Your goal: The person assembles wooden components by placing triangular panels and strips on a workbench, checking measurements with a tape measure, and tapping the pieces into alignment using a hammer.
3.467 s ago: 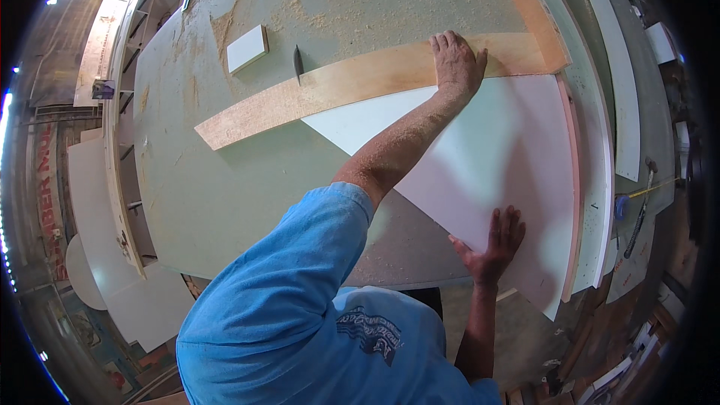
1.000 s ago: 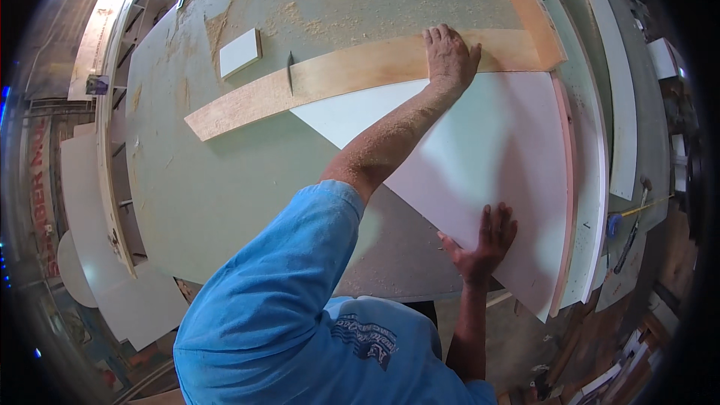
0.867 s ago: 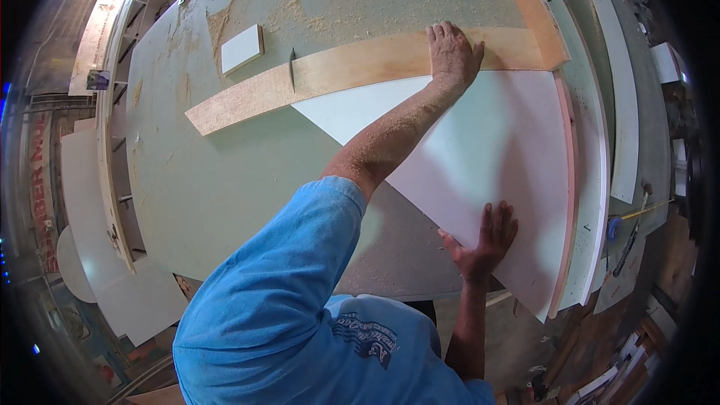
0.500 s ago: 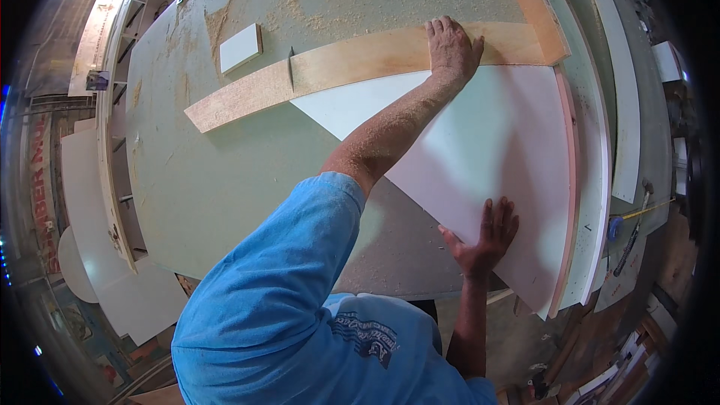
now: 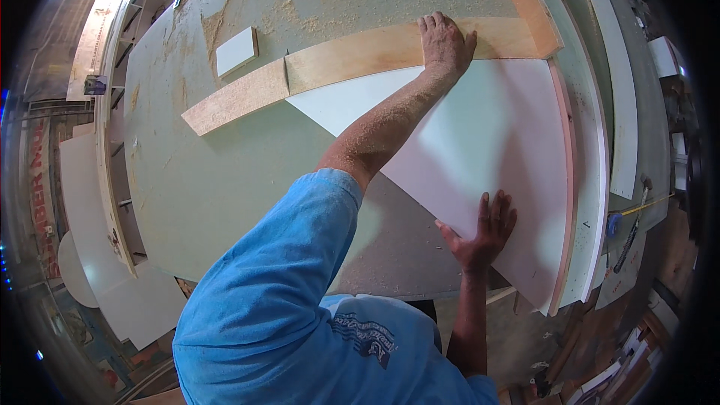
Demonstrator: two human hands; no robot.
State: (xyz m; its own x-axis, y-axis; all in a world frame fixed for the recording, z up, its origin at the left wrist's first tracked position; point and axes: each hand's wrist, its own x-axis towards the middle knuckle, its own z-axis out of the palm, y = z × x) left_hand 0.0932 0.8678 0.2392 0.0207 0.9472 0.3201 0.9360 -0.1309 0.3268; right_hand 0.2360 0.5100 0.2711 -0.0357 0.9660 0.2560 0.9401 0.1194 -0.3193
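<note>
A broad grey-green workbench (image 5: 225,172) filled most of the view, dusted with sawdust toward its far end. On it lay a large white panel (image 5: 487,142), roughly triangular as seen, its point reaching toward the bench's middle and its wide side running along the bench's right edge. Across the far edge of the panel lay a long pale wooden strip (image 5: 352,60), slanting from the lower left up to the right, where it met a second wooden strip (image 5: 525,0) running along the bench's right side. A dark pencil-like object (image 5: 286,71) lay across the long strip near its middle. Just beyond the strip's left part sat a small white rectangular block (image 5: 236,51), apart from the strip.

The person wore a blue shirt (image 5: 285,307), the left arm stretched far across the bench and coated in sawdust.

The left hand (image 5: 444,43) rested palm down on the long wooden strip, fingers (image 5: 435,24) extended and close together, flat against the wood rather than curled round it; it gripped nothing. The right hand (image 5: 484,232) lay palm down on the near part of the white panel, near its lower edge, fingers (image 5: 501,208) straight and slightly spread, thumb out to the side, pressing flat and clasping nothing.

Off the bench's right edge a slim tool (image 5: 630,225) with a yellow cord lay on a lower surface.
</note>
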